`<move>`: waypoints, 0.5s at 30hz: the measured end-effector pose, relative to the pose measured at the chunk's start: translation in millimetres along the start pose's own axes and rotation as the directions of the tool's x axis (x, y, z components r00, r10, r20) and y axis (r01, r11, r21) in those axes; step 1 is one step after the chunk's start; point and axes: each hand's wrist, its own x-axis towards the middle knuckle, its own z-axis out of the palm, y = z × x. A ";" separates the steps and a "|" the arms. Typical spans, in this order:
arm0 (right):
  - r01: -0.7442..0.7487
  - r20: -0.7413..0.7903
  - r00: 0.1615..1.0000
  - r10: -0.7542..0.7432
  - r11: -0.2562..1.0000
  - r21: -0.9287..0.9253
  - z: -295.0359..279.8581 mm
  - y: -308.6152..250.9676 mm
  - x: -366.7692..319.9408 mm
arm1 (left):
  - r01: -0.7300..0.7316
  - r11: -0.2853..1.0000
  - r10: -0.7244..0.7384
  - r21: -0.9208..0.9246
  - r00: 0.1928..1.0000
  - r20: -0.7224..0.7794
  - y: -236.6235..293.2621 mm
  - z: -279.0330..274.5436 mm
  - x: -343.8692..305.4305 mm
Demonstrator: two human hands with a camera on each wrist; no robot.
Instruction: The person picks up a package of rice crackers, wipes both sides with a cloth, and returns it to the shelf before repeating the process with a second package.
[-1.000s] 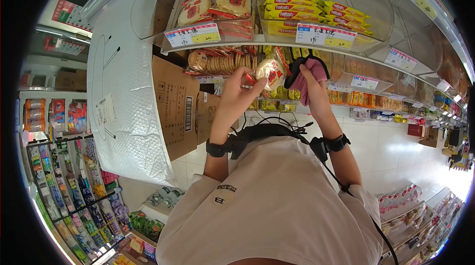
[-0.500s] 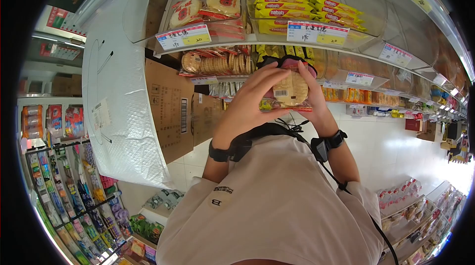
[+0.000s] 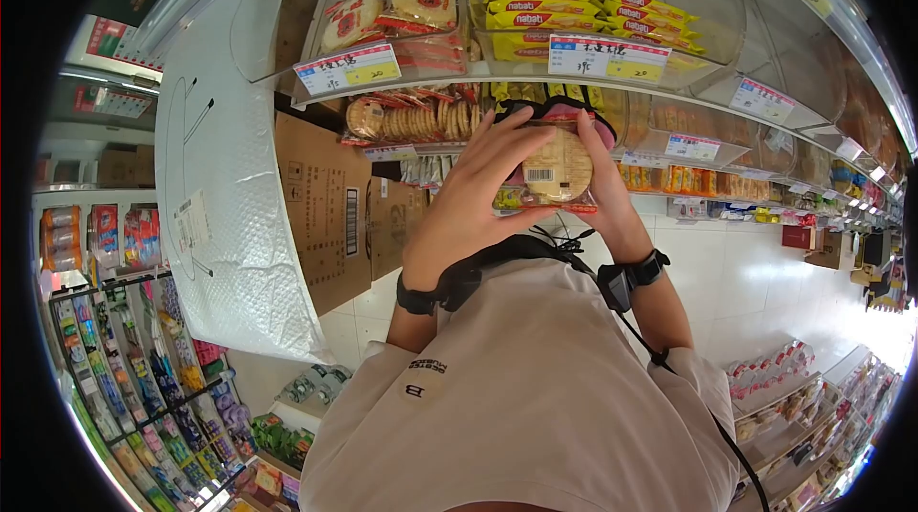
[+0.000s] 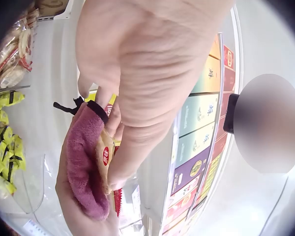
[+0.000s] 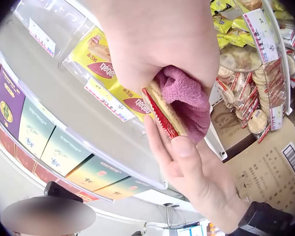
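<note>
Between both hands is a packet of round rice crackers (image 3: 557, 168), its barcode side toward the head camera. My left hand (image 3: 478, 187) grips it from the left, thumb along the lower edge and fingers over the top. A pink fleecy cloth (image 5: 184, 98) with black edging lies behind the packet, cupped in my right hand (image 3: 617, 201). The right thumb reaches up along the packet's right side. Seen edge-on in the left wrist view, the packet (image 4: 104, 157) lies against the cloth; some right fingers are hidden behind.
Above the hands, clear shelf bins hold rice cracker packs (image 3: 424, 0) and yellow wafer packs (image 3: 543, 7). More cracker packs (image 3: 411, 118) sit one shelf lower. A cardboard box (image 3: 325, 216) and a large white padded sheet (image 3: 239, 225) stand to the left.
The packet has been turned from its red-printed face to its barcode face and brought against the cloth. Both hands have come together around it; in the last half second they barely moved.
</note>
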 end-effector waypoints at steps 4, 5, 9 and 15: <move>-0.029 0.026 0.999 0.029 0.999 0.014 -0.5 -1.0 -1.5 | 0.003 1.000 -0.003 -0.005 1.000 -0.004 2.3 0.0 -0.2; -0.046 0.038 0.998 0.045 0.999 0.028 -0.8 -0.9 -1.6 | 0.005 1.000 -0.005 -0.007 1.000 -0.005 2.7 -0.2 -0.6; -0.042 0.006 0.999 0.042 0.999 0.020 -1.3 0.3 0.4 | 0.013 1.000 -0.013 -0.010 1.000 -0.019 3.6 0.5 -1.3; -0.033 0.003 0.999 0.033 0.999 0.034 -0.8 1.9 1.6 | 0.010 1.000 -0.011 -0.008 1.000 -0.022 3.2 0.6 -1.9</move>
